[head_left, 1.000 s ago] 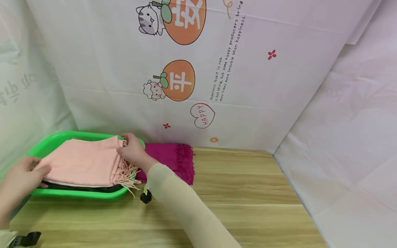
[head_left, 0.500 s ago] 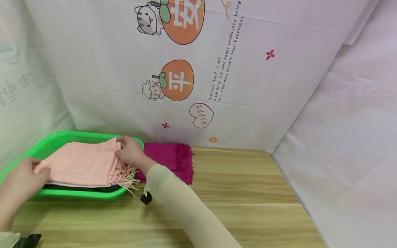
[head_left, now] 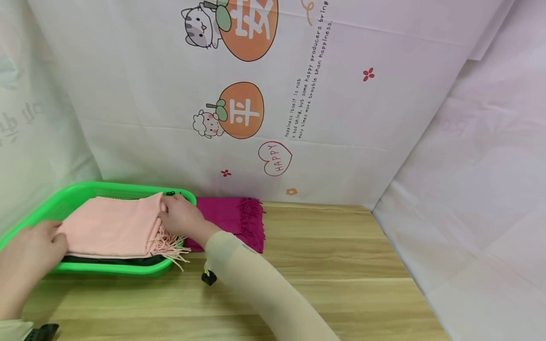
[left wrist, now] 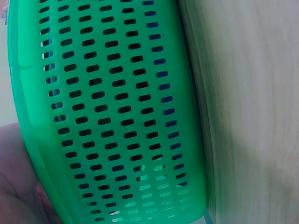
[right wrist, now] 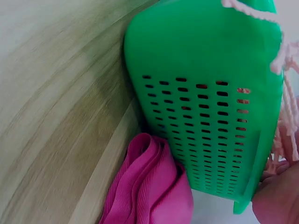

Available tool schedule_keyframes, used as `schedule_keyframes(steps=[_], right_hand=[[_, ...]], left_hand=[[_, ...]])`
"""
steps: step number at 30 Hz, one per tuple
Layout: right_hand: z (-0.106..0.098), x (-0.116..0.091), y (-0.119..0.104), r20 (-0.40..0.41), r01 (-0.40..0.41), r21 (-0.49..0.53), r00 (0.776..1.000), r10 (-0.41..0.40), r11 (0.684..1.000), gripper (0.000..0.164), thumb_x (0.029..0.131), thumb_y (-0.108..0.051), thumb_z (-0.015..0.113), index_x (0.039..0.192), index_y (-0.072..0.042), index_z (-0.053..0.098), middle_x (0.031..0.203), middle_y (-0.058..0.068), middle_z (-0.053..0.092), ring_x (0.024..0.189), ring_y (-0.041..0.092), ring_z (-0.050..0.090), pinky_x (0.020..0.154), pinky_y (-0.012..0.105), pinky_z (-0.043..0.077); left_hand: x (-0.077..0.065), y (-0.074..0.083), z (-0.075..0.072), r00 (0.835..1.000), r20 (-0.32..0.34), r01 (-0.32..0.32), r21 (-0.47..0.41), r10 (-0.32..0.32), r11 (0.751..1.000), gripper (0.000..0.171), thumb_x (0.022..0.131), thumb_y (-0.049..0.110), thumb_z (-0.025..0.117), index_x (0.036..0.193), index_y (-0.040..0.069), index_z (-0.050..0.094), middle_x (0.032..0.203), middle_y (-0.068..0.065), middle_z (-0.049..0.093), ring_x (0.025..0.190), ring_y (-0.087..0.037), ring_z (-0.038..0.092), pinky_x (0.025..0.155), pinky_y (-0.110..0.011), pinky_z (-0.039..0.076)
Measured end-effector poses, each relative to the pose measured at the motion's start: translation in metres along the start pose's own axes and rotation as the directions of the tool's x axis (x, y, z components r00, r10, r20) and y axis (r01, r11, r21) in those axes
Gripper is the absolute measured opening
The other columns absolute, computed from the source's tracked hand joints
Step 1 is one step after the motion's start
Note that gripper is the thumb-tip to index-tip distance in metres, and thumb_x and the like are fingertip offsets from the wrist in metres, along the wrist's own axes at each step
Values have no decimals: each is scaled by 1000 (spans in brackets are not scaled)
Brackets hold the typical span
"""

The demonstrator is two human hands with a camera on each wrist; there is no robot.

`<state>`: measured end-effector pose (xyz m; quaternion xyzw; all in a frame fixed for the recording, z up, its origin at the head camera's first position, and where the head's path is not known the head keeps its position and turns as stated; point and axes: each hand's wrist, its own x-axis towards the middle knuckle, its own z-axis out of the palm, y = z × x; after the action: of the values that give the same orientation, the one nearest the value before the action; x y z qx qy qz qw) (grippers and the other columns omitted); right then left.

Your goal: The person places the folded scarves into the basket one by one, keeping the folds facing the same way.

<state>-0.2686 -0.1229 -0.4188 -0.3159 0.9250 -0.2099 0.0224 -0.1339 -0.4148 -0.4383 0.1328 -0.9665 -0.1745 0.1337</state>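
Observation:
A folded pale pink scarf [head_left: 108,227] with a fringed right end lies over dark cloth [head_left: 115,260] in a green plastic basket [head_left: 115,269]. At the scarf's left edge, my left hand [head_left: 31,253] holds it between thumb and fingers; part of the grip is hidden. My right hand [head_left: 183,215] pinches the opposite end just above the fringe, which hangs over the basket's right rim. In the left wrist view only a bit of the left hand [left wrist: 16,177] shows beyond the basket wall. The right wrist view catches the right hand [right wrist: 279,196] by the rim.
Beside the basket on the right, a folded magenta scarf [head_left: 222,215] with fringe lies against the back wall. The wooden tabletop [head_left: 332,265] extends to the right. White printed sheets [head_left: 341,118] enclose the back and sides.
The pink scarf has settled slightly lower in the basket. My right fingers have drawn down a little, baring a dark bit at the back rim. The view has shifted slightly.

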Motion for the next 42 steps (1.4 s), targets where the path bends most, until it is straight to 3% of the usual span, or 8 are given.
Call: schedule_keyframes(steps=[4, 8, 19, 27, 32, 42], right_hand=[[-1, -5, 3, 18, 55, -121, 998, -53, 991, 42, 120, -42, 50, 155, -25, 62, 158, -5, 58, 144, 7, 54, 105, 23, 51], [1, -9, 7, 19, 131, -219, 991, -130, 967, 41, 122, -38, 43, 154, -24, 65, 158, -6, 61, 156, 10, 46, 121, 23, 42], [1, -24, 20, -18, 221, -290, 972, -236, 931, 49, 121, -39, 43, 162, -16, 58, 170, 1, 51, 162, 15, 38, 130, 21, 24], [-1, -38, 32, -37, 184, -161, 981, -192, 970, 61, 119, -51, 47, 170, -18, 47, 176, 4, 42, 162, 15, 38, 129, 26, 33], [-4, -49, 40, -40, 149, -111, 987, -154, 983, 64, 118, -55, 48, 171, -19, 45, 178, 4, 37, 163, 17, 38, 129, 32, 36], [-9, -67, 67, -99, 134, -77, 985, -141, 988, 66, 115, -55, 57, 167, -16, 50, 174, 6, 44, 161, 19, 41, 129, 33, 36]], left_hand=[[-1, 0, 3, 1000, -25, -18, 35, 18, 999, 49, 104, 11, 39, 137, -24, 53, 137, -51, 50, 120, -71, 46, 98, -80, 42], [-1, 1, 3, 999, -28, -35, 49, 36, 998, 49, 106, 13, 41, 136, -23, 53, 135, -51, 51, 117, -70, 47, 97, -80, 42], [-5, 7, 5, 998, -8, -55, 14, 55, 998, 58, 109, 25, 47, 143, -21, 54, 143, -51, 46, 127, -69, 40, 98, -80, 39], [-8, 21, 7, 994, -64, -94, -23, 92, 995, 52, 108, 24, 49, 136, -18, 58, 141, -50, 48, 129, -69, 39, 99, -79, 37], [-8, 31, 11, 995, -28, -98, -24, 97, 995, 64, 115, 40, 48, 137, -20, 56, 141, -52, 42, 131, -73, 34, 101, -84, 35], [-6, 48, 17, 993, -7, -117, -17, 117, 993, 76, 117, 50, 45, 140, -22, 53, 142, -51, 44, 133, -74, 33, 104, -86, 35]])
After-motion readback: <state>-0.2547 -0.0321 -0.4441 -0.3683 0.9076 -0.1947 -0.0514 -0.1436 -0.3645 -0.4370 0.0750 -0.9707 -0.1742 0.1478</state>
